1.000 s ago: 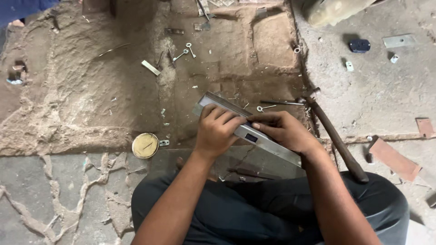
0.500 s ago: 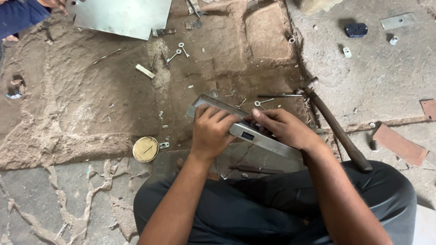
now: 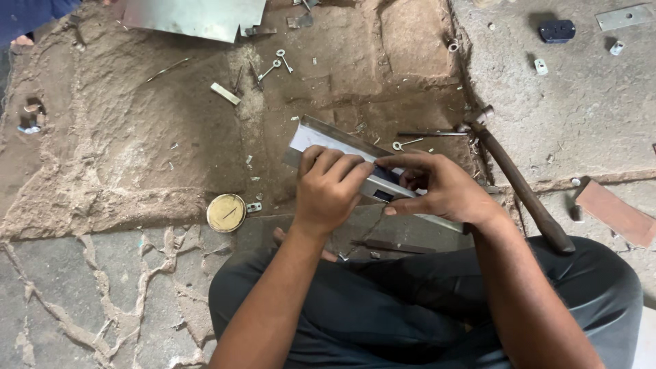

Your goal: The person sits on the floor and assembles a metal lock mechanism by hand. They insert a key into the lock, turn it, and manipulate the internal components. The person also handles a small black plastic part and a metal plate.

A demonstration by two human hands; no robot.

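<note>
Fingers [image 3: 342,164] of the left hand [image 3: 331,188] curled tight over a long grey metal bar [image 3: 321,137], knuckles up, thumb hidden beneath. Same firm wrap as a second ago. Right hand [image 3: 444,191] changed, though: then laid flat along the bar, now lifted off it, forefinger stretched across the top edge and thumb tucked against the near edge, a narrow pinch bracketing a small dark slot [image 3: 384,196] in the bar's face. Slot now uncovered and in plain sight between the two hands, a sign of attention narrowing to that spot.

Bar itself held aslant just above the lap of dark trousers [image 3: 383,307], near end lost behind the right wrist, far end poking out toward the dirt, clear of the ground as far as can be told.

Just beyond the knees, a round brass-coloured tin [image 3: 226,212] on the broken floor to the left, and a hammer [image 3: 519,184] with a dark wooden handle lying to the right, close by the right forearm. Near the hammer's head, a thin rod [image 3: 430,133]. Further out on the right, a reddish slab of brick [image 3: 615,212].

Farther off, two small keys [image 3: 277,63] in the dirt, a dark block [image 3: 557,30] on the concrete, and a sheet of metal [image 3: 195,15] at the top edge, newly in view.
</note>
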